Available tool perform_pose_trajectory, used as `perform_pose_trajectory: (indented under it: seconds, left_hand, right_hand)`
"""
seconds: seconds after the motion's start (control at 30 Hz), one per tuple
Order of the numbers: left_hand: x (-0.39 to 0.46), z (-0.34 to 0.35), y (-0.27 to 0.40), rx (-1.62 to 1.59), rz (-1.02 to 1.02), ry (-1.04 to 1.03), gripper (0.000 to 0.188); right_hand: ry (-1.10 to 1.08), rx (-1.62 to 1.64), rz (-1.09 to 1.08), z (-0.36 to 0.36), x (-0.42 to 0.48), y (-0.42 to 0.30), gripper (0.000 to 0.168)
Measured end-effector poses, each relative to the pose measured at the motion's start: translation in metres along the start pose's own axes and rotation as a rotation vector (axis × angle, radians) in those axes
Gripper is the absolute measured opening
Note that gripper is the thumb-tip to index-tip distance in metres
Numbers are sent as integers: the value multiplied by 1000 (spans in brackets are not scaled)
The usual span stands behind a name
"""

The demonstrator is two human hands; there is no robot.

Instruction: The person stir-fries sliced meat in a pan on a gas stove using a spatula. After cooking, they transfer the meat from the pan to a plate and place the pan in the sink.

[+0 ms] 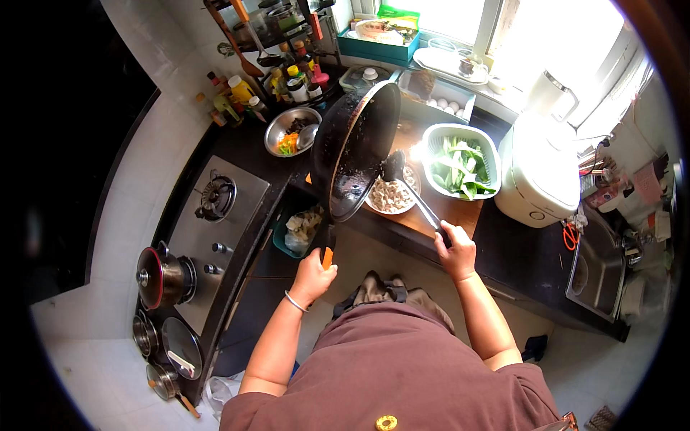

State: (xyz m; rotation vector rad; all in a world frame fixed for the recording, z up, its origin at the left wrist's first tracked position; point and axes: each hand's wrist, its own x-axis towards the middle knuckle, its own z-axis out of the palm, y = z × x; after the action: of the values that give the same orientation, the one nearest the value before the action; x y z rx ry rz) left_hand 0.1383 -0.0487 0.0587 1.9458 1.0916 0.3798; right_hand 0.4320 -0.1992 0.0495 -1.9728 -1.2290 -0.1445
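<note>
My left hand (314,273) grips the orange and black handle of a dark wok (364,153), which is tilted steeply on its side. My right hand (457,252) holds the dark handle of a ladle or spatula (421,203); its dark head is at the wok's lower right rim. Below it, a white bowl with pale chopped food (392,196) stands on a wooden board (458,216), partly hidden by the wok and the utensil. To the right sits a pale basket of green leafy vegetables (462,167). A steel bowl (276,126) with orange, green and dark pieces lies left of the wok.
On the left are a gas hob (186,213) and a lidded pot (160,277). A teal bin (281,237) hangs or stands below the wok. Bottles (240,91) line the back corner. A white rice cooker (539,167), red scissors (569,236) and a sink (601,269) are at right.
</note>
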Motion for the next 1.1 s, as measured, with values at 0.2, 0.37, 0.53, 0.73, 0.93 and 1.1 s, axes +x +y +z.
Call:
perform_pose_trajectory:
  seconds: [0.2, 0.37, 0.53, 0.73, 0.93, 1.1]
  left_hand:
    - [0, 1, -4, -6, -13, -6, 21]
    - [-1, -2, 8, -52, -47, -33, 21]
    - [-5, -5, 4, -26, 13, -1, 19]
    - [-12, -22, 27, -406, -254, -99, 16]
    - [-18, -33, 45, -739, -330, -153, 17]
    - [-23, -34, 56, -1043, -345, -245, 14]
  right_hand:
    - [43, 49, -19, -5, 0, -2, 25]
    - [-4, 23, 14, 1, -2, -2, 25]
    - [11, 60, 61, -1, -3, 4, 24]
    - [-83, 503, 392, -16, -34, 45, 23]
    - [-253, 659, 486, -46, -52, 102, 29]
    - [-283, 412, 329, -30, -40, 130, 29]
